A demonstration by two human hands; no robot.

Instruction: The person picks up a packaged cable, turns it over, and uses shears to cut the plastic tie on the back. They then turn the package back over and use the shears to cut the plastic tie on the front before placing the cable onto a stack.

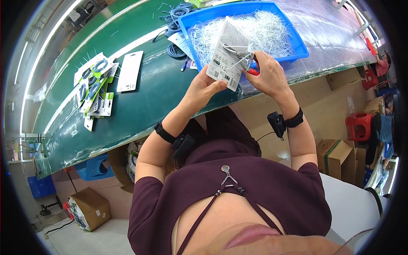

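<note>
My left hand (204, 88) is closed on the lower left edge of a white and grey packaging card (221, 63), its printed back turned up. White plastic ties poke out of the card near its middle. In my right hand (270, 74) is a pair of red-handled cutting pliers (253, 72), with the metal part lying over the card's right side among the ties. My fingers partly cover the tool, so its jaws do not show clearly. Both hands are above the table's near edge, just in front of a blue tray (302, 53).
White plastic strips (272, 34) fill the tray. Coiled dark cables (176, 19) lie left of it. Further left, a blank white card (130, 71) lies beside a heap of carded cables (94, 87) on the green table (148, 95). Cardboard boxes and a red stool (359, 126) stand on the floor.
</note>
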